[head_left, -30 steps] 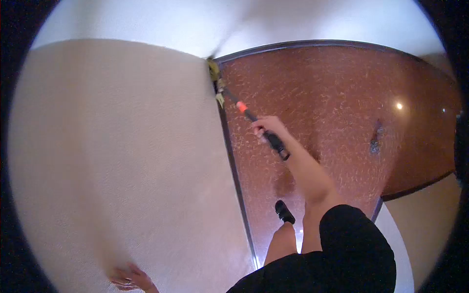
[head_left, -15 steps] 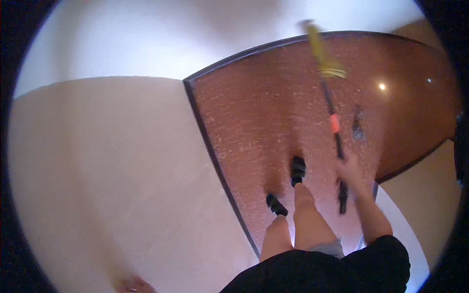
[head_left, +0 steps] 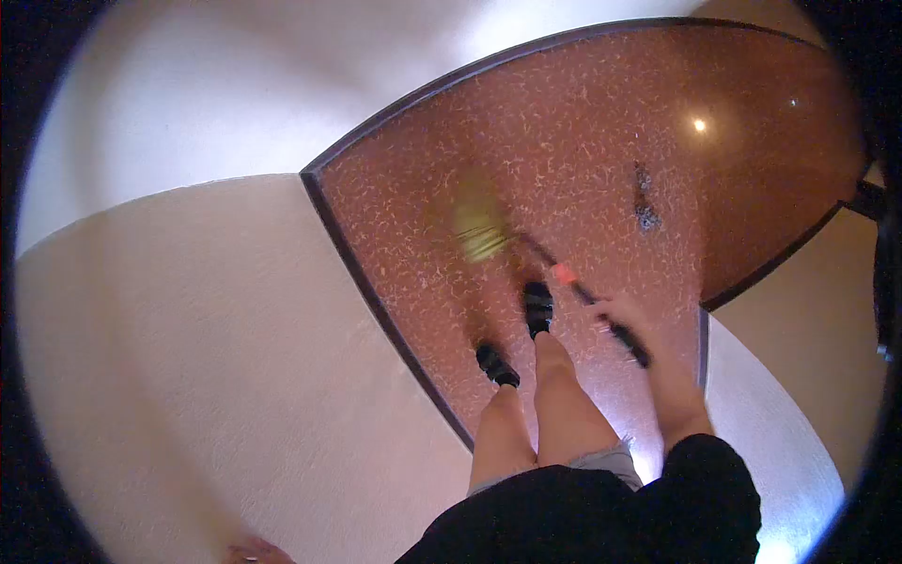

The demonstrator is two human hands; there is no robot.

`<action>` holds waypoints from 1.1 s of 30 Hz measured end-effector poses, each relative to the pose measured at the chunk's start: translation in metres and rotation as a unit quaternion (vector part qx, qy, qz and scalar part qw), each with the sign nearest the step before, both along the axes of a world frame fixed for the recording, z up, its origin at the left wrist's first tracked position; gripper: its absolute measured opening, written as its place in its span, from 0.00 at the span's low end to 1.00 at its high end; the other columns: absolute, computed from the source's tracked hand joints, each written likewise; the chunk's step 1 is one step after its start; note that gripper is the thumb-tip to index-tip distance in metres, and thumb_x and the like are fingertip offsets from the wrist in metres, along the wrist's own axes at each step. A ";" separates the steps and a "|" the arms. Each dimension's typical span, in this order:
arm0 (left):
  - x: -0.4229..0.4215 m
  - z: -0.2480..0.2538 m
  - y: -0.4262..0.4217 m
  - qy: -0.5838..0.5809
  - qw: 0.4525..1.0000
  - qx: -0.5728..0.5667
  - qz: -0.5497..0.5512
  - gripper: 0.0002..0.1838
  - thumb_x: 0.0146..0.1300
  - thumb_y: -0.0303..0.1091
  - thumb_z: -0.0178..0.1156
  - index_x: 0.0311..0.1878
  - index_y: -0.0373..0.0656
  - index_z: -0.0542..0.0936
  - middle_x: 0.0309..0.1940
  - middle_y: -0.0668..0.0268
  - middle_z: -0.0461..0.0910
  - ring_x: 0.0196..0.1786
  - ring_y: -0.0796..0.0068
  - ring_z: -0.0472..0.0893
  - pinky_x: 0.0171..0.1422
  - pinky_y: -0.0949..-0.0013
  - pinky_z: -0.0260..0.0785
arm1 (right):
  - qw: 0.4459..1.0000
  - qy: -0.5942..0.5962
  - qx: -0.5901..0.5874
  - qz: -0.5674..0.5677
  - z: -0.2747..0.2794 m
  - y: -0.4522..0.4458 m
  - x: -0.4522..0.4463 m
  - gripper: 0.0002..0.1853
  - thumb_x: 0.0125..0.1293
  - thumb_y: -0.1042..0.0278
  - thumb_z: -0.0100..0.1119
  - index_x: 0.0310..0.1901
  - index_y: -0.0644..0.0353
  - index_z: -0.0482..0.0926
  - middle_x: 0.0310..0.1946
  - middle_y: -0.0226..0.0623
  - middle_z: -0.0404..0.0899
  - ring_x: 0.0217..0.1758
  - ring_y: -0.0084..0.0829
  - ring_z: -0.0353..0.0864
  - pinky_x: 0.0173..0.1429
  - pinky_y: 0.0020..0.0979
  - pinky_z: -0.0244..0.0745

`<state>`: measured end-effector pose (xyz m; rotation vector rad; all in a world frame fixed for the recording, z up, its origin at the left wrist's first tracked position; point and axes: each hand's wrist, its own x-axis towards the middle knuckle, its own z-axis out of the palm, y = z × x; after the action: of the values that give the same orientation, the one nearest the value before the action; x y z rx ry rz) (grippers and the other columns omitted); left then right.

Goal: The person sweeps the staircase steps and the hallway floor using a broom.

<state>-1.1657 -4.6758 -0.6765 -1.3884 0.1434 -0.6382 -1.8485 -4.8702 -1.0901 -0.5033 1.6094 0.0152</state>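
Observation:
My right hand (head_left: 620,310) is wrapped round the dark handle of a broom (head_left: 481,221) with yellow bristles and an orange-red band. The bristle end is smeared by motion, over the floor in front of my feet and to the left. I cannot tell whether the bristles touch the floor. A small heap of grey debris (head_left: 646,216) lies on the reddish floor, right of the broom. At the lower left edge, part of my left hand (head_left: 258,551) shows close to the beige wall; its fingers are mostly cut off by the frame.
My feet in dark shoes (head_left: 537,308) stand on the patterned reddish floor (head_left: 583,113). Dark baseboard (head_left: 371,296) runs along the beige wall (head_left: 207,329) on the left and along the white wall (head_left: 216,94) ahead. Another wall corner (head_left: 752,395) juts in at the right.
The broom has swung left and down, from pointing toward the far wall to slanting across the floor before my feet. My right hand has moved left with it. The left hand stays about where it was.

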 end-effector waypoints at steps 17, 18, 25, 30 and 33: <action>-0.020 -0.020 -0.008 0.217 0.819 -0.213 -0.487 0.36 0.60 0.51 0.44 0.64 0.36 0.49 0.65 0.43 0.41 0.65 0.34 0.40 0.61 0.32 0.32 | 0.984 -0.153 -0.054 0.077 0.104 0.095 0.092 0.18 0.44 0.67 0.57 0.38 0.67 0.74 0.21 0.38 0.73 0.19 0.26 0.72 0.23 0.28 0.68; -0.026 -0.019 -0.011 0.215 0.815 -0.206 -0.496 0.36 0.61 0.51 0.43 0.64 0.35 0.48 0.65 0.43 0.42 0.65 0.33 0.40 0.61 0.32 0.33 | 0.981 -0.160 -0.025 0.108 0.072 0.096 0.105 0.17 0.45 0.66 0.58 0.37 0.66 0.75 0.19 0.37 0.73 0.16 0.25 0.71 0.20 0.27 0.67; -0.005 -0.007 -0.002 0.218 0.855 -0.214 -0.419 0.37 0.63 0.51 0.40 0.65 0.33 0.42 0.65 0.42 0.41 0.64 0.31 0.40 0.61 0.33 0.34 | 0.994 -0.045 0.090 -0.048 -0.012 0.115 -0.050 0.14 0.47 0.64 0.60 0.35 0.61 0.76 0.19 0.32 0.71 0.16 0.22 0.68 0.18 0.25 0.64; -0.030 -0.019 0.010 0.150 0.921 -0.138 -0.332 0.38 0.62 0.49 0.43 0.64 0.30 0.42 0.64 0.40 0.41 0.65 0.36 0.44 0.63 0.37 0.40 | 0.991 0.116 0.012 0.062 0.004 0.043 -0.152 0.05 0.49 0.72 0.54 0.22 0.62 0.69 0.12 0.33 0.66 0.11 0.24 0.66 0.14 0.27 0.61; -0.015 -0.012 0.021 0.142 0.882 -0.152 -0.423 0.35 0.61 0.52 0.44 0.63 0.36 0.49 0.63 0.42 0.45 0.65 0.41 0.48 0.62 0.40 0.44 | 0.942 0.263 -0.182 0.101 0.072 0.031 -0.114 0.09 0.47 0.74 0.51 0.33 0.64 0.69 0.15 0.35 0.68 0.12 0.29 0.68 0.15 0.28 0.63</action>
<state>-1.1808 -4.6552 -0.6881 -1.7055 0.9615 -1.2079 -1.9628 -4.8390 -1.0183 -1.0156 2.0899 0.0053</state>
